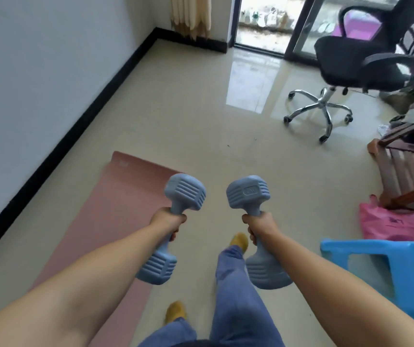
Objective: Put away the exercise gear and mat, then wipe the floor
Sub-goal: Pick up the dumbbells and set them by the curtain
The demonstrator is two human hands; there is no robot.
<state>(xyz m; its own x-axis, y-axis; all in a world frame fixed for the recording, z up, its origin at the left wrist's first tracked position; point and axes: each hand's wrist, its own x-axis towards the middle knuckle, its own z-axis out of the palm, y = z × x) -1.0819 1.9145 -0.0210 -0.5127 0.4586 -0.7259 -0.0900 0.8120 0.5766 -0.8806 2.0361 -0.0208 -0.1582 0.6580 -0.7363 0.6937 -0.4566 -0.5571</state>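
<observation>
Gripping one blue dumbbell in each hand: left hand [168, 220] closing around the handle of the left dumbbell [171, 230], right hand [259, 227] closing around the handle of the right dumbbell [257, 230] (both tilted, held above the floor [201, 108]). Lying unrolled along the wall, lower left: pink mat [95, 221]. Standing upper right: office chair [358, 61].

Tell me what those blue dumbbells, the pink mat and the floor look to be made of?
Dumbbells: probably a matte rubber or vinyl coating over a heavier core; the ridges look moulded and nothing glints. Mat: likely foam or rubber, thin, flat and dull with no reflections. Floor: glossy glazed tile, apparently, since it mirrors the window light sharply.
</observation>
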